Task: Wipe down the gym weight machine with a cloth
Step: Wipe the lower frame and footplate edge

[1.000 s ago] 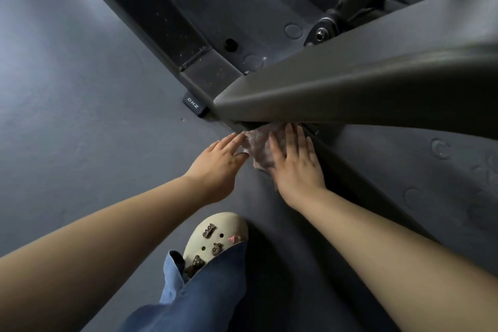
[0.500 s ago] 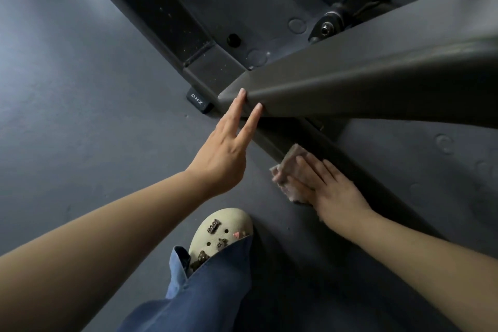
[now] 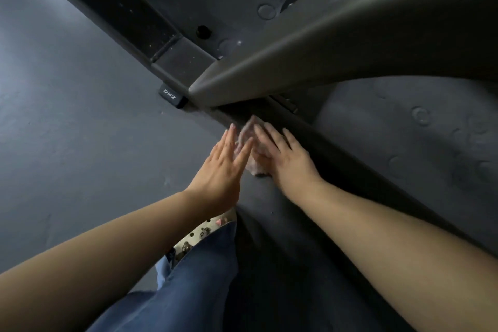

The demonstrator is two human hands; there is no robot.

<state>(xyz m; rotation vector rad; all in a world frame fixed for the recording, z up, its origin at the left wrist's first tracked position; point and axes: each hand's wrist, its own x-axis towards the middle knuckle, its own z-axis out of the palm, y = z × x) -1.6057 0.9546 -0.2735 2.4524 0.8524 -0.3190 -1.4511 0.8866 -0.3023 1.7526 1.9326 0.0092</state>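
The weight machine's black base rail (image 3: 331,140) runs diagonally across the floor, under a grey angled cover (image 3: 310,48). A pale pink cloth (image 3: 246,133) lies on the rail near the cover's tip. My right hand (image 3: 285,159) presses flat on the cloth with straight fingers. My left hand (image 3: 223,170) is beside it, fingers straight and spread, with its fingertips over the cloth's left edge; I cannot tell if they touch it. Most of the cloth is hidden under both hands.
A black frame beam (image 3: 113,8) with a DHZ end cap (image 3: 172,96) runs up to the left. Dark rubber floor (image 3: 67,116) lies on the left. My jeans leg (image 3: 188,277) and a cream clog (image 3: 204,232) are just below the hands.
My left hand came down from the tip of the grey cover to beside the cloth. My right hand slid the cloth back up the rail toward the cover.
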